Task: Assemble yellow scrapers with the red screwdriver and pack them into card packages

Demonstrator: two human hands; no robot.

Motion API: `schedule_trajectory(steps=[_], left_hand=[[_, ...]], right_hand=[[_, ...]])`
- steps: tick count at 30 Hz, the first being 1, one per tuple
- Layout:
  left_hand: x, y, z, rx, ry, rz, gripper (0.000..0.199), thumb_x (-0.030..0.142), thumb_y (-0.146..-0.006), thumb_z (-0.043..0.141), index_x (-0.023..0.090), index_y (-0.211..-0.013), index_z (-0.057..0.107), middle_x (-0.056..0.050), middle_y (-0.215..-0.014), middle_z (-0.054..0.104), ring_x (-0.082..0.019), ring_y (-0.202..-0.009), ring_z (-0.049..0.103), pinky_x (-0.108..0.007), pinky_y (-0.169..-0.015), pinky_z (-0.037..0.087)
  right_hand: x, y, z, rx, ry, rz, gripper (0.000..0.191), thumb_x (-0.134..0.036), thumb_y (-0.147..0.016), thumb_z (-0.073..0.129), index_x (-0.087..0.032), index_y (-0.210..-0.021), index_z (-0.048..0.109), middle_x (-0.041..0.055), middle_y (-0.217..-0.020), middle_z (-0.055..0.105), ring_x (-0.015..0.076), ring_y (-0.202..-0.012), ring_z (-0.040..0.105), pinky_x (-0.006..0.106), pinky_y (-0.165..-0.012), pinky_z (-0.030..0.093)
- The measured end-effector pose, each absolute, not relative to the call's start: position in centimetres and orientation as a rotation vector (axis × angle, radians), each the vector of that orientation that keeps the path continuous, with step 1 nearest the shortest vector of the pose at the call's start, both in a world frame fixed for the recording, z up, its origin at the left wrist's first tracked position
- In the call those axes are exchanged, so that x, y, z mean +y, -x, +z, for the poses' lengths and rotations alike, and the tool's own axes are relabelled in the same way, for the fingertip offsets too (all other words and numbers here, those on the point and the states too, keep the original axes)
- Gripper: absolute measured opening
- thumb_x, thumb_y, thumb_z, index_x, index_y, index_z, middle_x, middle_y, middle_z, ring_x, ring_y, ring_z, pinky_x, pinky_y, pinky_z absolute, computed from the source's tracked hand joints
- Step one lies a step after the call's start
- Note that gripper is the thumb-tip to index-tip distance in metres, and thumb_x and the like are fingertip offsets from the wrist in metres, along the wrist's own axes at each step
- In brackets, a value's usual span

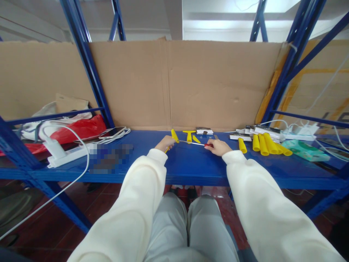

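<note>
Over the blue shelf top, my left hand [165, 143] is closed around a yellow plastic piece [175, 135] whose exact kind I cannot make out. My right hand [219, 147] grips a screwdriver [208, 145] by its red handle. Its thin metal shaft points left, with the tip at or close to the yellow piece. Just beyond the shaft lie a yellow T-shaped part [189, 136] and a narrow yellow strip [196, 139]. A small black-and-white box [204, 131] rests by the cardboard, and a flat thin piece [216, 137] lies near my right fingers.
Several yellow tapered tubes [263, 145] lie at right beside small boxes [266, 131] and a green tissue pack [307, 150]. On the left are a white power strip [68, 155], a phone [113, 132] and a red bag [84, 129]. A cardboard panel [218, 83] closes the back.
</note>
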State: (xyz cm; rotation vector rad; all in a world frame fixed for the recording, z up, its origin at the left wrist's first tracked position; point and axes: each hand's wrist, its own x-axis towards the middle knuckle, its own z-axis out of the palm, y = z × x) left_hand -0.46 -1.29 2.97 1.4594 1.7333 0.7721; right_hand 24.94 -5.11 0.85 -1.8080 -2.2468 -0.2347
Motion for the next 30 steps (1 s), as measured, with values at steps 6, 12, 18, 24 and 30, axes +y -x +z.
schedule_trajectory(steps=[6, 12, 18, 24, 30], left_hand=[[-1.55, 0.26, 2.98, 1.75, -1.492, 0.809, 0.009, 0.017, -0.088, 0.061, 0.012, -0.092, 0.068, 0.005, -0.049, 0.045, -0.007, -0.039, 0.038, -0.02, -0.042, 0.027], [-1.67, 0.22, 2.96, 1.754, -1.509, 0.818, 0.01, 0.018, -0.088, 0.062, 0.012, -0.088, 0.069, 0.005, -0.049, 0.046, -0.008, -0.039, 0.039, -0.021, -0.043, 0.029], [-1.95, 0.1, 3.11, 1.757, -1.512, 0.827, 0.005, 0.013, -0.086, 0.062, 0.013, -0.085, 0.067, 0.005, -0.051, 0.046, -0.008, -0.041, 0.04, -0.02, -0.042, 0.027], [-2.11, 0.02, 3.22, 1.769, -1.517, 0.825, 0.009, 0.01, -0.088, 0.059, 0.013, -0.081, 0.065, 0.006, -0.049, 0.043, -0.007, -0.04, 0.038, -0.019, -0.04, 0.025], [-1.96, 0.1, 3.14, 1.752, -1.522, 0.825, 0.011, 0.011, -0.09, 0.057, 0.012, -0.083, 0.065, 0.006, -0.049, 0.042, -0.008, -0.04, 0.038, -0.02, -0.04, 0.025]], right_hand=[[-5.32, -24.64, 1.14, -2.22, 1.838, -0.174, 0.018, -0.032, -0.088, 0.067, -0.023, -0.102, 0.062, 0.0049, -0.093, 0.075, 0.0209, -0.083, 0.069, 0.027, -0.065, 0.043], [-5.3, -24.83, 0.94, -2.244, 1.816, -0.242, 0.013, -0.036, -0.092, 0.06, -0.024, -0.097, 0.065, 0.0049, -0.089, 0.075, 0.0219, -0.083, 0.069, 0.028, -0.066, 0.044], [-4.82, -25.06, 0.58, -2.251, 1.761, -0.155, 0.014, -0.037, -0.092, 0.061, -0.024, -0.097, 0.064, 0.0056, -0.092, 0.075, 0.021, -0.083, 0.069, 0.027, -0.066, 0.044], [-5.04, -24.95, 0.75, -2.23, 1.784, -0.202, 0.014, -0.033, -0.09, 0.065, -0.024, -0.1, 0.06, 0.0043, -0.088, 0.074, 0.021, -0.08, 0.068, 0.027, -0.065, 0.043], [-5.26, -24.74, 0.87, -2.252, 1.824, -0.161, 0.014, -0.035, -0.096, 0.055, -0.024, -0.093, 0.063, 0.0066, -0.089, 0.074, 0.0227, -0.087, 0.069, 0.029, -0.068, 0.044]])
